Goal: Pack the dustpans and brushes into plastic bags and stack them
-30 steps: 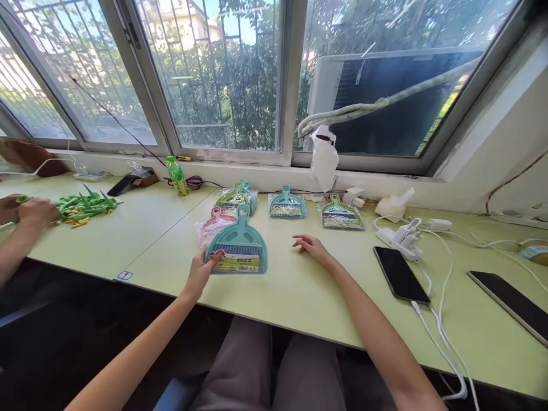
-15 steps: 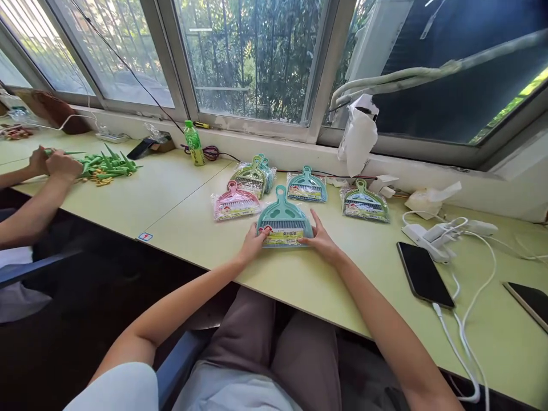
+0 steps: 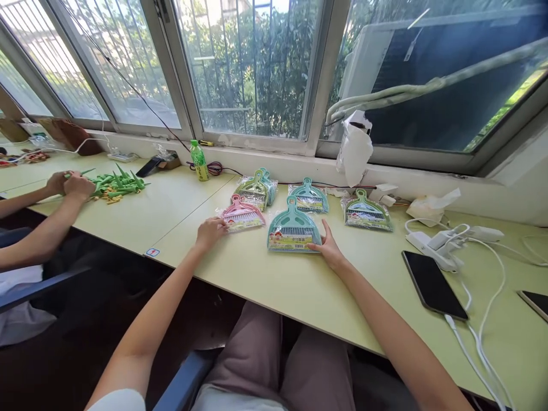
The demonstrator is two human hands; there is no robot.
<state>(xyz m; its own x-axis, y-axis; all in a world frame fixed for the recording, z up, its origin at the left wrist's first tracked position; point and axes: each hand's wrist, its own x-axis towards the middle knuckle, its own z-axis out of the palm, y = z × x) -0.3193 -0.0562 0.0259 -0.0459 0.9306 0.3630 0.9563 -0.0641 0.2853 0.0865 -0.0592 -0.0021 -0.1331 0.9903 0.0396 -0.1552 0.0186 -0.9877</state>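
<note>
A teal dustpan and brush set with a printed label stands propped up on the table before me. My right hand grips its lower right edge, thumb over the label side. To the left, my left hand has its fingers closed at the left edge of a wrapped pink dustpan and brush set, its fingertips partly hidden. Behind are wrapped green and blue sets, the green one overlapping another teal set. Another green set lies to the right.
A green bottle stands by the window sill. On the right are a charging phone, a white power strip and cables. At left, another person's hands work beside a pile of green pointed pieces.
My left hand has let go of the teal set and moved left to the pink one. My right hand still holds the teal set. The view has tilted up slightly.
</note>
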